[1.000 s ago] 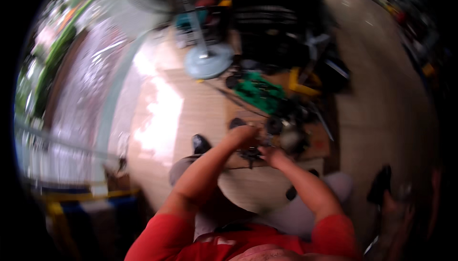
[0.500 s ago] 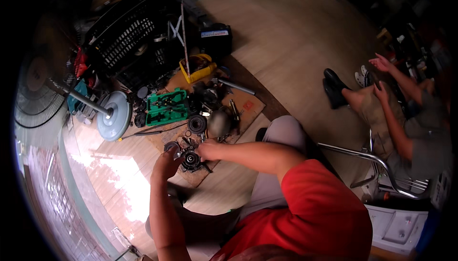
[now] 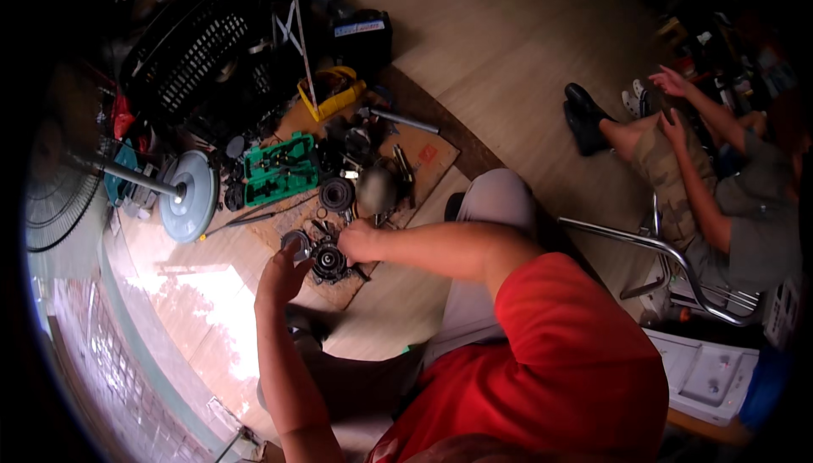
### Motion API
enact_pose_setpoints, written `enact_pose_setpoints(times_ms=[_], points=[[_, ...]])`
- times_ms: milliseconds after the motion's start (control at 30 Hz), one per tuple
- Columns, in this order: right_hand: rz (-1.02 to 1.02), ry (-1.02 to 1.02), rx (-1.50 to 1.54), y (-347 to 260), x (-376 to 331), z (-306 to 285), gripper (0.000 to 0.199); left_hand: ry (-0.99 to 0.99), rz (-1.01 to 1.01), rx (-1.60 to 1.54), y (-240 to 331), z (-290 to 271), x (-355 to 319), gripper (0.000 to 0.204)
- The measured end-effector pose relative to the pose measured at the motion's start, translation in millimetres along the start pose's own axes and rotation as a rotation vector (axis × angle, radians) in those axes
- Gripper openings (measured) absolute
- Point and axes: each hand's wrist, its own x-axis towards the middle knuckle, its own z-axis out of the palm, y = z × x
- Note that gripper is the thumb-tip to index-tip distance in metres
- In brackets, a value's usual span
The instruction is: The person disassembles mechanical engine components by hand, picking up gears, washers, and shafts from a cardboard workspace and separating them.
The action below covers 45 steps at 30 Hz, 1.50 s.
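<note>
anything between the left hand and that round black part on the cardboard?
Nothing visible. The left hand sits right beside the round black part, fingers open toward its left edge. The right hand rests on the part's upper right side, off that path. Contact is too small to confirm.

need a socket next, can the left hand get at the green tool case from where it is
Probably yes. The left hand hovers by the round metal part, and the open green tool case lies just beyond it on the floor; only small loose parts lie between, nothing tall.
</note>
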Motion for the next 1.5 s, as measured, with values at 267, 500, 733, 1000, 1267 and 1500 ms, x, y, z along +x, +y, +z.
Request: enact_pose_setpoints(times_ms=[267,500,733,1000,1267,1500], points=[[-0.027,0.098,-0.05,-5,-1,6,0.013,0.011,0.008,0.012,-4,2,-2,0.054],[-0.018,0.1,-0.022,-3,6,23,0.019,0.0,-0.012,0.001,-1,0,-3,0.053],[-0.037,0.012,-0.059,-9,-5,-1,0.016,0.002,-0.009,0.025,1,-2,-2,0.054],[0.009,-0.04,-0.082,-11,-2,0,0.016,0.014,0.001,0.022,0,-2,-3,0.05],[0.009,-0.069,-0.085,-14,-4,-3,0.017,-0.048,-0.097,0.005,11,-11,-8,0.054],[-0.032,-0.085,-0.036,-12,-4,7,0.014,0.037,-0.043,0.029,-2,-1,-6,0.053]])
